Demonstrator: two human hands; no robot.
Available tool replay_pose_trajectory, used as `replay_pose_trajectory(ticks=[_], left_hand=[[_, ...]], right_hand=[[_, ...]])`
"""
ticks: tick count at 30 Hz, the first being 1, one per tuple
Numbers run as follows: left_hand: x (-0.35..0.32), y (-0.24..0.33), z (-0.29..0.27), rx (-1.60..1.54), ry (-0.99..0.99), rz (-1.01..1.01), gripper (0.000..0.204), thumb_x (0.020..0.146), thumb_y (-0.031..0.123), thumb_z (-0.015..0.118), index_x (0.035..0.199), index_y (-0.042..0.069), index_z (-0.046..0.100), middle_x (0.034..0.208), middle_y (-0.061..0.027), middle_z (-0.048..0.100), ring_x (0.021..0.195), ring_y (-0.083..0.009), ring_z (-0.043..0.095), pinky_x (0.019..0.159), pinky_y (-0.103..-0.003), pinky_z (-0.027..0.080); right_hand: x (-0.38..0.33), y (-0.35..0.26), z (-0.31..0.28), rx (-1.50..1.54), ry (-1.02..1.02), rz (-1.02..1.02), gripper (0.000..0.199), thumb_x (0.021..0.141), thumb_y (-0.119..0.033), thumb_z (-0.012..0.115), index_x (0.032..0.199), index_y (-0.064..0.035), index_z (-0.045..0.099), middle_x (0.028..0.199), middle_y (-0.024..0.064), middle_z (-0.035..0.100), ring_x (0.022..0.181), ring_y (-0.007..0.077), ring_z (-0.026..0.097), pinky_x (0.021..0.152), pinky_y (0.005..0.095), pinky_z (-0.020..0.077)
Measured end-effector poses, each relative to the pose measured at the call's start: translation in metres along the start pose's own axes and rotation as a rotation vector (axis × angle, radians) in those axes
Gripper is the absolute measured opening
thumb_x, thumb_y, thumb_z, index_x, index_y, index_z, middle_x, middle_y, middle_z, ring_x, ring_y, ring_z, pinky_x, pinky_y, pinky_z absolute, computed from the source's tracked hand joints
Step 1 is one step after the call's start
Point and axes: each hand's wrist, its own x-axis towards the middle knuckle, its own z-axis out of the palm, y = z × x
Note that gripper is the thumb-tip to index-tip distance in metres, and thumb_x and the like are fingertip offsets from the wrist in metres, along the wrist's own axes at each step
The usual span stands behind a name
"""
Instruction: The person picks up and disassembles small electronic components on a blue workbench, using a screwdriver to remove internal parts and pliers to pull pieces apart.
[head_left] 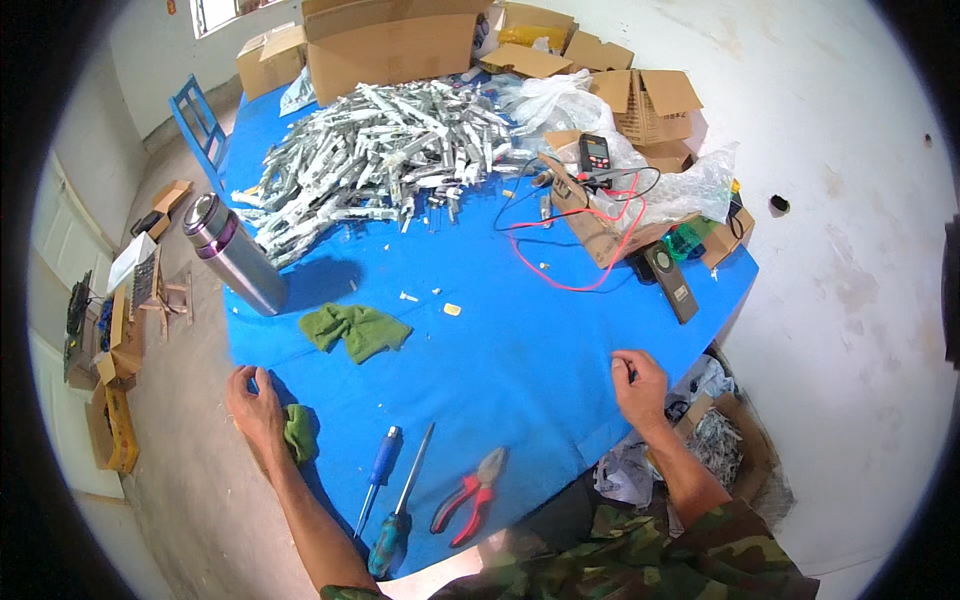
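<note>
My left hand [257,406] rests at the table's left edge, its fingers loosely curled with nothing visible in them. Right beside its wrist lies a crumpled green cloth [298,434]. On the table's right edge sits my right hand [641,388], closed in a loose fist, with no object showing. Between my forearms lie a blue-handled screwdriver [383,456], a second screwdriver with a teal and black handle [389,543], and pliers with red and black grips [470,496]. A second green cloth [356,332] is farther forward.
A steel thermos [236,257] stands at the left. Behind it spreads a big heap of clear-and-white plastic pieces [385,150]. At the far right are a multimeter [594,153] with red and black leads, a grey handheld device [670,283] and cardboard boxes [655,105]. Small scraps dot the blue tabletop [480,370].
</note>
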Motion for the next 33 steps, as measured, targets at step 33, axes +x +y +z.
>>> replay_pose_trajectory(ticks=[33], left_hand=[[0.002, -0.007, 0.001, -0.078, -0.036, -0.055, 0.023, 0.095, 0.020, 0.068, 0.106, 0.000, 0.070, 0.129, -0.0197, 0.065, 0.123, -0.0357, 0.058, 0.107, -0.046, 0.044]], right_hand=[[0.116, -0.119, 0.109, 0.110, -0.402, -0.244, 0.025, 0.092, -0.022, 0.068, 0.109, -0.0042, 0.071, 0.106, 0.0140, 0.070, 0.080, 0.0293, 0.070, 0.074, 0.0417, 0.0554]])
